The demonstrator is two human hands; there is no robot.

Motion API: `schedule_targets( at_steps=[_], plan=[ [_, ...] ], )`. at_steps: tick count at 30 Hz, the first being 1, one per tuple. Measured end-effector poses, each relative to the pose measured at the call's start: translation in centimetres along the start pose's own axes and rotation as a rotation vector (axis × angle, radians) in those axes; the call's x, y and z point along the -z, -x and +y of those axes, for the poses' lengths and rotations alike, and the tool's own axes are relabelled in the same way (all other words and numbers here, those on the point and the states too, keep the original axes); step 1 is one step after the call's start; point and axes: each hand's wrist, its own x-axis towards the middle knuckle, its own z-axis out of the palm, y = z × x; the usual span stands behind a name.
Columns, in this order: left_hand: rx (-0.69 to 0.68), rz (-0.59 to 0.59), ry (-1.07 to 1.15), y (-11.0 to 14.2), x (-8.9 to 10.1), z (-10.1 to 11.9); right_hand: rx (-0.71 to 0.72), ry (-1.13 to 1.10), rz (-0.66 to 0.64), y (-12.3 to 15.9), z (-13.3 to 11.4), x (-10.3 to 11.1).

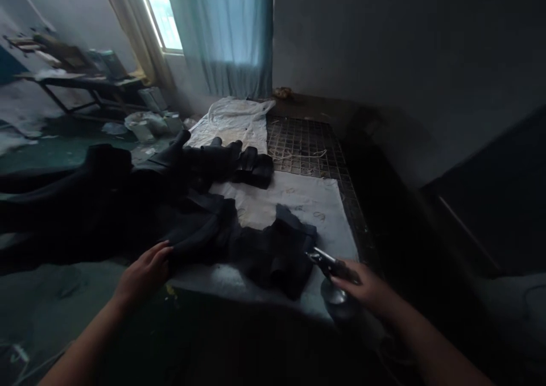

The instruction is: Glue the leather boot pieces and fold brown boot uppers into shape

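The left grip is partly closed at the edge of the dark garments, though dim light hides whether it pinches any cloth; right of it, white cloth covers the counter beneath dark fabric; the right grip is wrapped around a dark-handled metal tool, apparently a spray gun, its tip just beside that fabric.

Bare hands, bare forearms
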Motion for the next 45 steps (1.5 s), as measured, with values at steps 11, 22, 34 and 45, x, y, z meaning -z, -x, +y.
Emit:
schedule_targets(
  at_steps=[11,22,34,45],
  plan=[
    [0.002,0.037,-0.117,2.5,0.6,1.8,0.221,0.156,-0.125,-3.5,-4.9,-3.7],
    [-0.038,-0.088,0.233,-0.3,-2.4,8.1,0.08,0.017,-0.162,2.7,1.3,-1.8],
    [-0.551,-1.035,0.549,-16.2,-10.7,22.8,-0.192,-0.16,0.369,9.6,3.9,-1.2],
    [0.066,-0.737,0.567,-22.0,-12.6,22.1,-0.164,-0.236,0.39,10.6,5.0,-3.4]
  ],
)
